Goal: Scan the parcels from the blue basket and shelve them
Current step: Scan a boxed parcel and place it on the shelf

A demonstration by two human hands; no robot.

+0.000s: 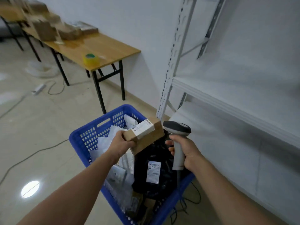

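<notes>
White walls point(129, 21) meet a glossy pale floor point(32, 135) — a round glare of light point(30, 189) at lower left. A wooden bench point(100, 47) on black legs stands upper left; white metal shelving point(227, 103) fills the right.

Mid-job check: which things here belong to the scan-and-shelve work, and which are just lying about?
Job: cardboard parcel in left hand; scanner in right hand; blue basket; black bag parcel; white shelf.
Lying about: tape roll; wooden table; brown boxes; power strip.

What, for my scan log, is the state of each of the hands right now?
The left hand is closed, gripping the cardboard parcel over the blue basket.
The right hand is closed, gripping the scanner by its handle.
</notes>
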